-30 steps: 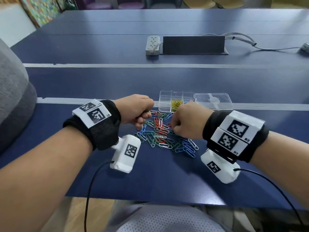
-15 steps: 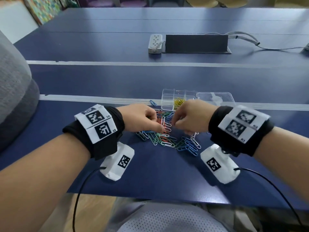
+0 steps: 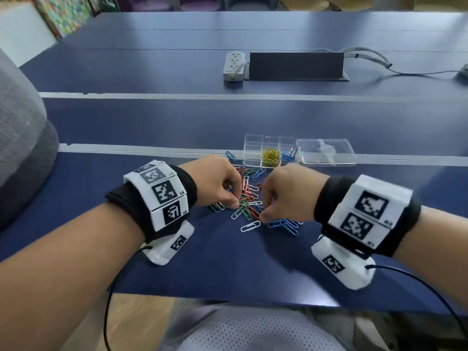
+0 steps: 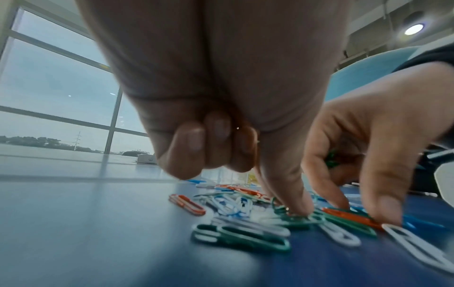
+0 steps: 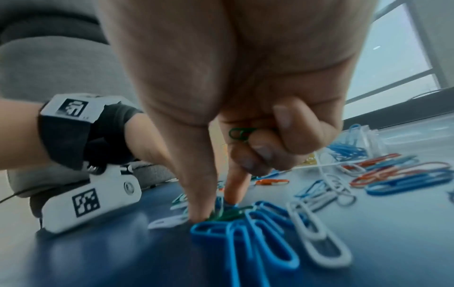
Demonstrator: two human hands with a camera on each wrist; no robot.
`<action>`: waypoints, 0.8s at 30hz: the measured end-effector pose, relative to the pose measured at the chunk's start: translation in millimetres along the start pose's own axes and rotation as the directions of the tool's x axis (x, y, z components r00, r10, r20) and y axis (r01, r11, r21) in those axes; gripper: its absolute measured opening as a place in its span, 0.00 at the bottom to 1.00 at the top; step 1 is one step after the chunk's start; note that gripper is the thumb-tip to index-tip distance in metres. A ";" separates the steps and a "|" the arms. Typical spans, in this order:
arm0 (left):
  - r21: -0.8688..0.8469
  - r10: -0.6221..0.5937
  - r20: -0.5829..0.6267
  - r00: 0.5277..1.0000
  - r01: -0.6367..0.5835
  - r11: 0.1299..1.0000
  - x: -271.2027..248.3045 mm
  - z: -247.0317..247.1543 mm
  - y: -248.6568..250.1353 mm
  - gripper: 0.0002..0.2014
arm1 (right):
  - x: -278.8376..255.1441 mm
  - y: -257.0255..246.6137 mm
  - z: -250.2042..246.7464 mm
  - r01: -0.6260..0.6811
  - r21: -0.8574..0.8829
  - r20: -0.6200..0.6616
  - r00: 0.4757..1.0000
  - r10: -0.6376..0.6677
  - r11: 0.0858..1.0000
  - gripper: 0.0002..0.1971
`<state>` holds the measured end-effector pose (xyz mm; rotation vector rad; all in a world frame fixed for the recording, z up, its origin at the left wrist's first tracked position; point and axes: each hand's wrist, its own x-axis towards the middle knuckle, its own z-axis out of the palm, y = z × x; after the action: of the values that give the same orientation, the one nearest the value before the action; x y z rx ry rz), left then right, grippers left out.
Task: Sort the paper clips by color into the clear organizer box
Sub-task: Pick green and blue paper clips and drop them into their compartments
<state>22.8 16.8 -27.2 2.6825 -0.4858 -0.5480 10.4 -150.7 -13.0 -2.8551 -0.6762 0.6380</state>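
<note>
Navy tabletop (image 3: 253,262), your hands at the loose coloured paper clips (image 3: 249,188) near its front edge.
Your right hand (image 3: 286,192) clutches green paper clips (image 5: 242,133); your left hand (image 3: 215,181) pinches a green clip (image 4: 292,214).

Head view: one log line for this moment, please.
left hand: fingertip on green clip | right hand: holds green clips, pinching another | box: yellow, blue sorted
</note>
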 end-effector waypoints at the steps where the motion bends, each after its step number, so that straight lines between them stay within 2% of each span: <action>1: -0.030 0.000 -0.001 1.000 0.000 1.000 0.3 -0.1 -0.7 0.03 | -0.4 -3.6 1.9 0.000 -0.021 0.004 1.000 0.000 1.000 0.12; 6: -0.135 -0.020 0.027 0.999 0.023 0.991 1.9 -0.3 -5.1 0.06 | 2.8 -5.6 -1.5 -0.016 -0.057 0.009 1.000 0.016 0.998 0.12; 8: -0.212 -0.048 0.065 0.997 0.061 0.975 3.5 -0.6 -7.4 0.09 | 2.3 -1.8 -6.3 -0.035 0.028 0.036 0.999 0.034 0.999 0.08; 12: -0.454 -0.109 0.090 0.990 0.138 0.880 10.6 -1.0 -11.1 0.12 | 8.4 15.2 -21.1 -0.091 0.212 0.058 0.995 0.080 0.973 0.08; 14: -0.501 -0.122 0.061 0.991 0.137 0.855 17.0 -3.4 -9.5 0.11 | 14.5 23.0 -29.1 -0.108 0.354 0.052 0.994 0.096 0.929 0.04; 16: -0.518 -0.141 0.027 0.990 0.134 0.845 23.7 -8.8 -4.8 0.10 | 23.0 28.7 -37.9 -0.120 0.501 0.048 0.993 0.111 0.857 0.06; 18: -0.511 -0.168 -0.017 0.986 0.136 0.849 32.3 -16.6 0.8 0.11 | 34.7 32.6 -47.0 -0.131 0.547 0.016 0.989 0.146 0.827 0.08; 20: -0.455 -0.188 -0.076 0.979 0.134 0.880 42.3 -25.4 6.4 0.12 | 48.9 33.9 -55.5 -0.152 0.498 -0.032 0.981 0.193 0.854 0.08; 24: -0.117 -0.211 -0.203 0.956 0.191 0.975 60.4 -41.6 17.1 0.15 | 78.1 30.3 -68.2 -0.221 0.357 -0.093 0.958 0.270 0.908 0.09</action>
<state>88.6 -10.7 -2.9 2.6730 -0.1231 -0.3203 115.2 -144.6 12.5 -2.6389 -0.1595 0.5187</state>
